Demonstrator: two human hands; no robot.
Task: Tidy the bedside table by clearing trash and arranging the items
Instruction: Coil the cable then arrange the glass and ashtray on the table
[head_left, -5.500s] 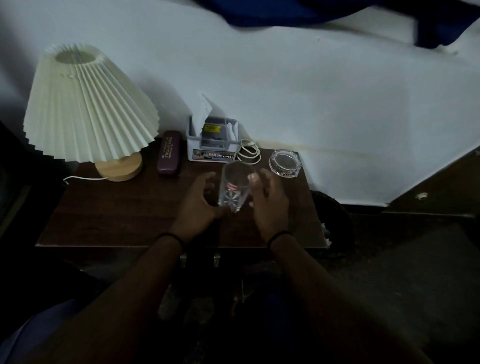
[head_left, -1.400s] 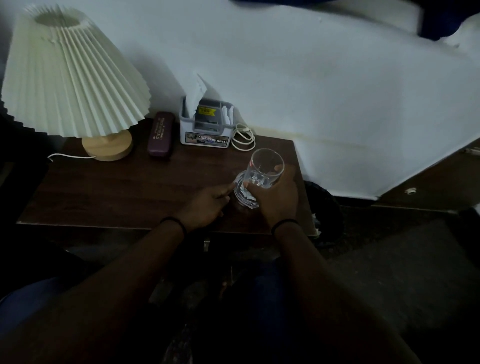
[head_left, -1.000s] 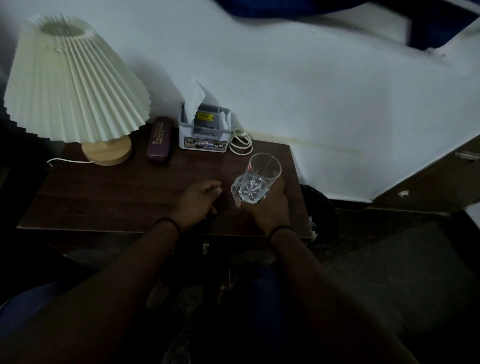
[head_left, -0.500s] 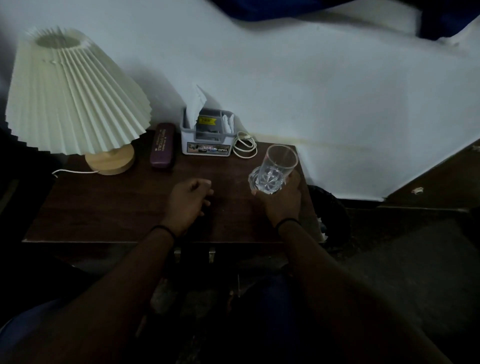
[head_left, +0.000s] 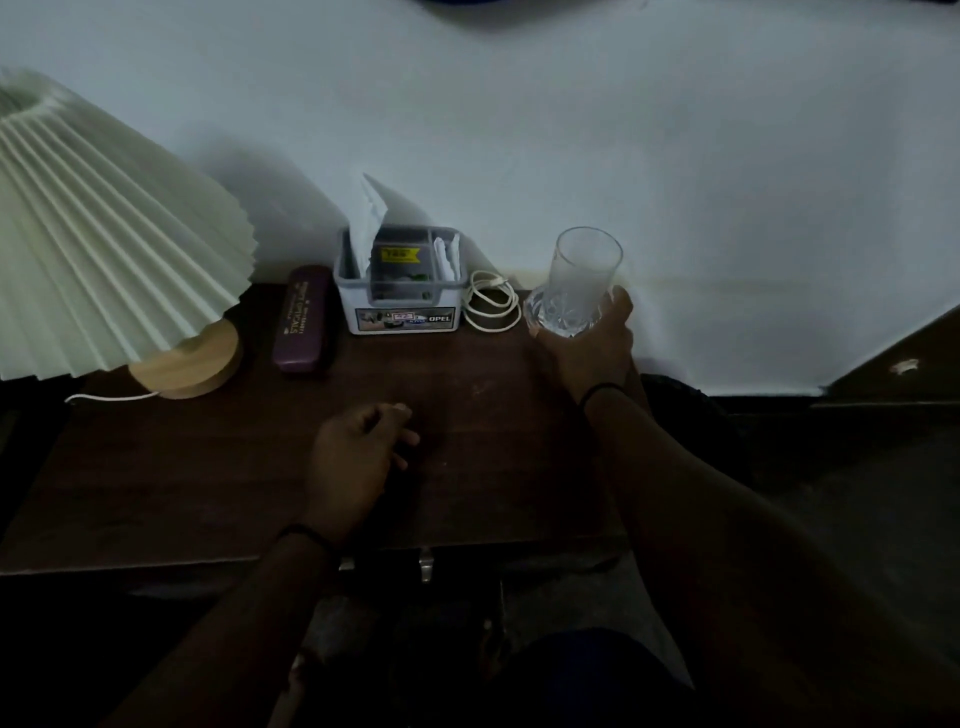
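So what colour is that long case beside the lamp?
Dark purple, with pale lettering on its lid; the case shows in the head view.

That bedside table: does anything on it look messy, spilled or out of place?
Nothing is spilled or broken. The clear drinking glass is tilted in the right hand, stacked on a cut-glass dish. White paper pokes crookedly from the small grey organiser box, and a loosely coiled white cable lies beside it.

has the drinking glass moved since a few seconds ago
Yes. The glass, gripped by the right hand, has gone from mid-table to the back right corner, just right of the coiled white cable.
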